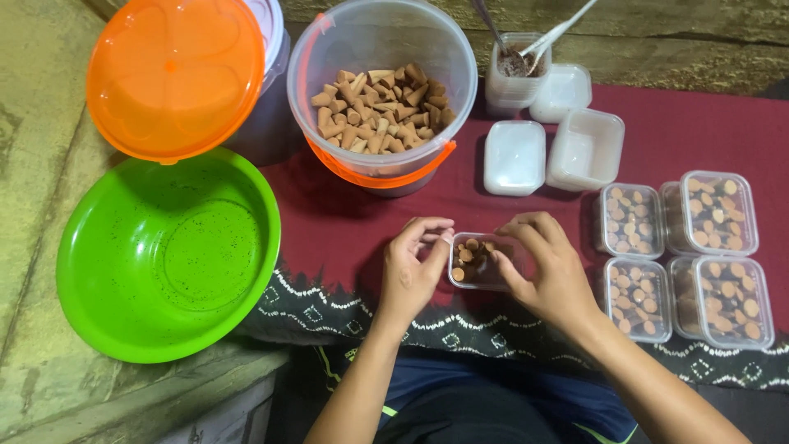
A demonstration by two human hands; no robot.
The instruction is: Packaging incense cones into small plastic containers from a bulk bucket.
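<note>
Right edge of small clear box (pixel 481 263) covered by right hand (pixel 546 267). Utensil handles (pixel 526 29) cut off by top edge. Dark container (pixel 267 99) mostly hidden behind orange lid (pixel 175 76). Forearms cropped at bottom.

Colours here are pretty loud. The cloth (pixel 345 222) is deep maroon, with a black border of white zigzag and little square motifs along the edge nearest the person. Left of it sits a bright green bowl (pixel 164 255), and beyond that an orange lid (pixel 173 74), see-through. At the cloth's far edge, a clear bucket (pixel 382 90) with an orange band holds tan cones (pixel 382 107). Small clear box (pixel 481 263) mid-cloth: brown and tan bits. The shorts (pixel 493 395) look dark blue, maybe with a neon yellow stripe.
</note>
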